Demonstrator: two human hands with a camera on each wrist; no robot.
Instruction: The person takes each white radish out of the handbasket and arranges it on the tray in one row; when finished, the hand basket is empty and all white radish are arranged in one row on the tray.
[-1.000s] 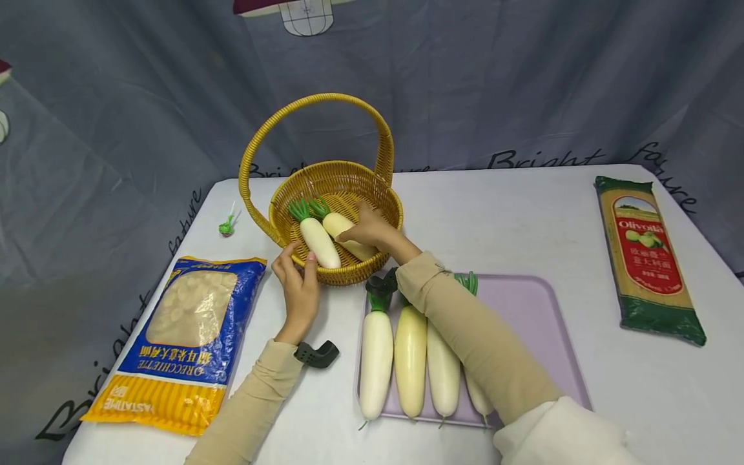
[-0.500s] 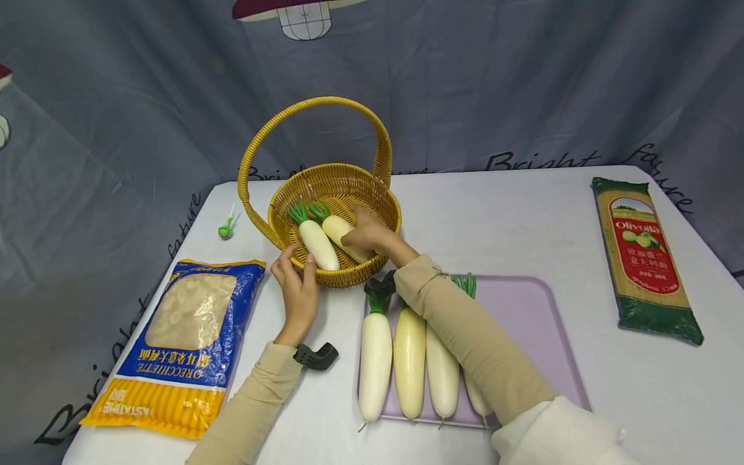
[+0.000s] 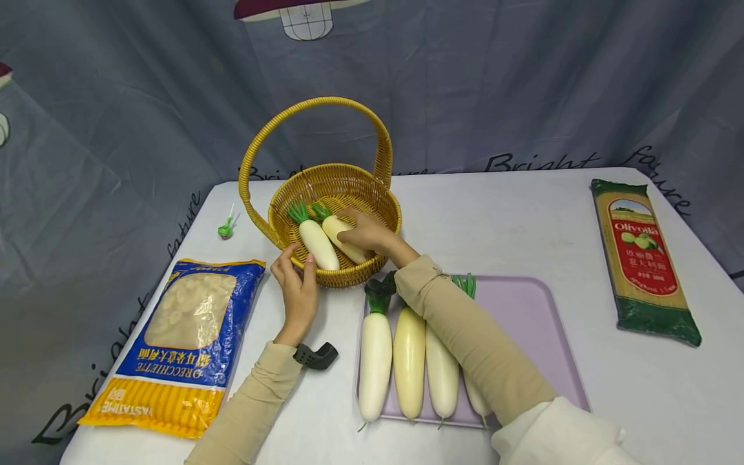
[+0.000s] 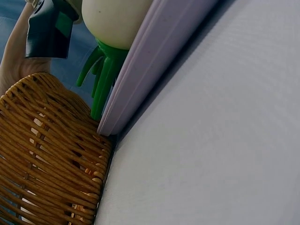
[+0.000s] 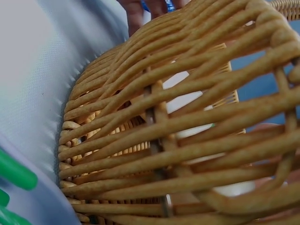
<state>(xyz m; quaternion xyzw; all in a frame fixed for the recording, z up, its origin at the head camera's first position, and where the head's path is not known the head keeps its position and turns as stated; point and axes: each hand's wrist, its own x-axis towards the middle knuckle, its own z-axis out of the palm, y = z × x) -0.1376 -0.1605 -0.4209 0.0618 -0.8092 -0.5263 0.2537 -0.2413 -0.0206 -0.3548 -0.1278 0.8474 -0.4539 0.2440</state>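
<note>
Two white radishes with green tops lie side by side in a yellow wicker basket [image 3: 340,279] with a tall handle. My right hand [image 3: 372,234] reaches over the rim and holds the right-hand radish [image 3: 334,226], its thumb on the near side. The left-hand radish [image 3: 317,245] lies untouched. At the basket's front left, my left hand [image 3: 298,296] grips the rim. In the right wrist view, the basket's woven side [image 5: 154,126] hides most of the inside, and some left-hand fingers [image 5: 135,16] show at its rim. The left wrist view shows the basket wall [image 4: 51,154] close up.
A lilac tray [image 3: 523,316] with several white radishes [image 3: 375,368] lies right below the basket, partly under my right forearm. At left are a blue-and-yellow pasta bag [image 3: 186,323] and a small green-wrapped item [image 3: 225,229]. A spaghetti pack [image 3: 645,258] lies far right.
My right hand's fingers have shifted slightly left over the right-hand radish, whose green top has moved a little. My left hand stays at the basket rim.
</note>
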